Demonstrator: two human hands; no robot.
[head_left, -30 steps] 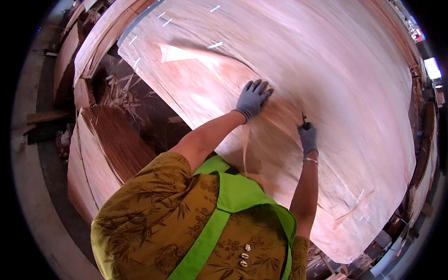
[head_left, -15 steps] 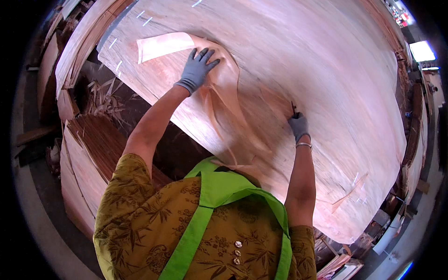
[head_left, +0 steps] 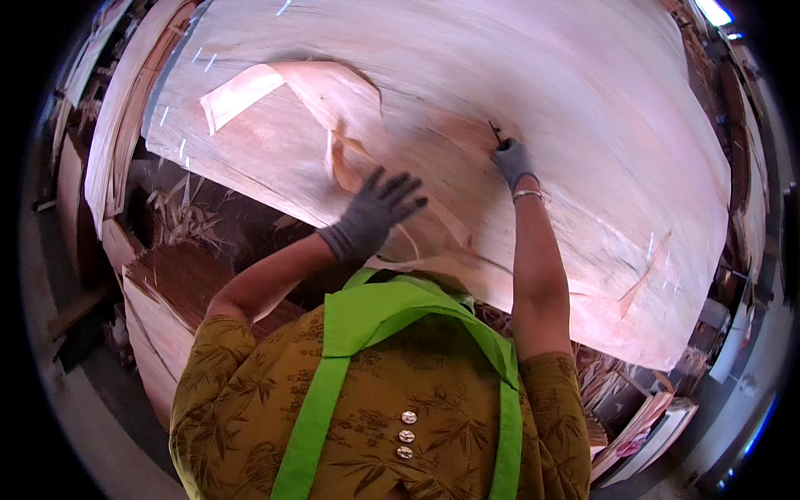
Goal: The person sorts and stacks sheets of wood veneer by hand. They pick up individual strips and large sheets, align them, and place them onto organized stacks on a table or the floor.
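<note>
A large pale sheet of wood veneer [head_left: 583,200] lies spread out before me. A loose, curling veneer strip [head_left: 329,96] rests on it, its far left end bent over and its near part torn and twisted. My left hand [head_left: 371,215], in a grey glove, is open with fingers spread, over the near edge of the sheet beside the torn strip. My right hand [head_left: 512,160], gloved too, is closed around a small dark cutting tool [head_left: 495,132], its thin tip pointing up and away over the sheet. The tool's exact kind is hard to make out.
Short white tape pieces [head_left: 183,150] mark the sheet's left edge, with more near its right corner. Stacked veneer [head_left: 179,287] stands at the near left, beside a heap of shavings [head_left: 185,218]. More veneer pieces [head_left: 637,437] lean at the lower right.
My left hand has let go of the curled strip and come back toward me. My right hand, still holding the tool, has shifted slightly away and left in view. The view itself has shifted.
</note>
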